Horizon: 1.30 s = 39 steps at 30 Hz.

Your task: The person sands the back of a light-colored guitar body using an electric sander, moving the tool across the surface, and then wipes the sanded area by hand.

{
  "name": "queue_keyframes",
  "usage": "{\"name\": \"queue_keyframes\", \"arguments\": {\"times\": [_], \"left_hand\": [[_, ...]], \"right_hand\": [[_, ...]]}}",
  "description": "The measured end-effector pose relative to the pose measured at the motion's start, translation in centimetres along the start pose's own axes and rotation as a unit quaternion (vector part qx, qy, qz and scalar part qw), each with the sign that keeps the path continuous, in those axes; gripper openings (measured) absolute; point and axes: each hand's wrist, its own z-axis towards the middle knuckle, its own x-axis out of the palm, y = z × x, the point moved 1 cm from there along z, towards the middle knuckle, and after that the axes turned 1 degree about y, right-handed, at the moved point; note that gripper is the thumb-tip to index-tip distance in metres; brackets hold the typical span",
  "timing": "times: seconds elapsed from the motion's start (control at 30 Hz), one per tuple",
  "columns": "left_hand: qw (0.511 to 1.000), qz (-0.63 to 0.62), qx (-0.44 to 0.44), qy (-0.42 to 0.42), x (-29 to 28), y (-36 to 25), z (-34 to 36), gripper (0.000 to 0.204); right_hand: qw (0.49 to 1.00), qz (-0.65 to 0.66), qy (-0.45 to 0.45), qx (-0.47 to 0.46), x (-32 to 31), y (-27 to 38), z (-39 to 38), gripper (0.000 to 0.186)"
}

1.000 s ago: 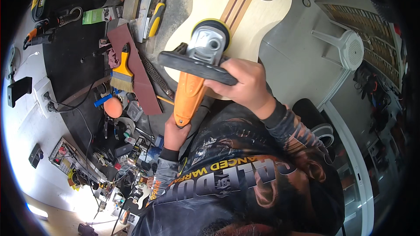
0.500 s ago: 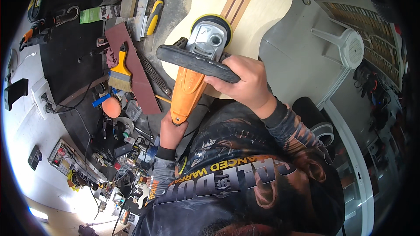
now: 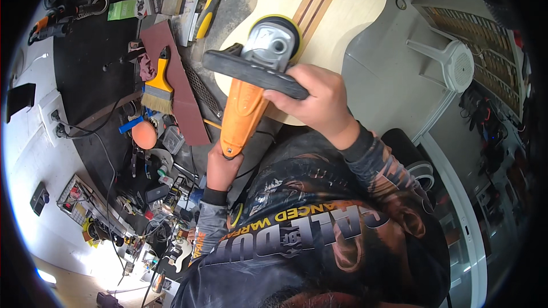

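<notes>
- Right hand (image 3: pixel 319 100) is clamped on the right end of the tool's black bar handle (image 3: pixel 251 74); thumb sits over the near edge. Likely for leverage: the offset bar should resist twist.
- Left hand (image 3: pixel 221 165) touches the rear end of the orange power tool (image 3: pixel 244 114). Fingers hidden beneath, so can't tell how closed. Probably carries the rear weight and sets tilt.
- Tool slants up between the two grips: metal head (image 3: pixel 265 45) and yellow-edged disc pad (image 3: pixel 295 43) ahead, tail at the left grip.
- Pale guitar body (image 3: pixel 337 34) lies ahead of the right grip, under the disc. Contact not visible from above. Striped centre strip (image 3: pixel 319 5) runs away from the grip, presumably placed for reach.
- Left of the grips: red-brown sheet (image 3: pixel 191 122) with yellow-handled brush (image 3: pixel 158 82) lying across it; likely parked aside, within left-hand reach.
- Writing: shirt (image 3: pixel 297 225), nearer the wearer than both grips, has big silver block letters plus smaller yellow ones, inverted in view. Green-and-white packet (image 3: pixel 123 9), far left of the right grip: print too small. Tool housing marking: unreadable.
</notes>
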Motion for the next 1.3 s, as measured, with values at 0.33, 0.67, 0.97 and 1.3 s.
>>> {"name": "queue_keyframes", "arguments": {"times": [0.33,0.67,0.97,1.3], "left_hand": [[0.998,-0.017,-0.052,-0.021,1.5,2.4,-3.2,0.040],[0.995,-0.047,-0.068,-0.047,2.5,4.1,-4.7,0.036],[0.999,-0.021,-0.026,-0.005,3.0,3.8,-4.9,0.037],[0.999,-0.006,-0.046,-0.028,0.7,6.1,-4.7,0.031]], "right_hand": [[0.999,0.015,0.049,-0.003,0.4,0.9,-2.2,0.041],[0.998,0.020,0.059,-0.025,2.1,1.3,-2.5,0.040],[1.000,-0.001,-0.011,-0.025,0.6,1.1,-5.2,0.046],[0.999,-0.004,0.001,-0.033,3.7,2.3,-4.8,0.041]]}}
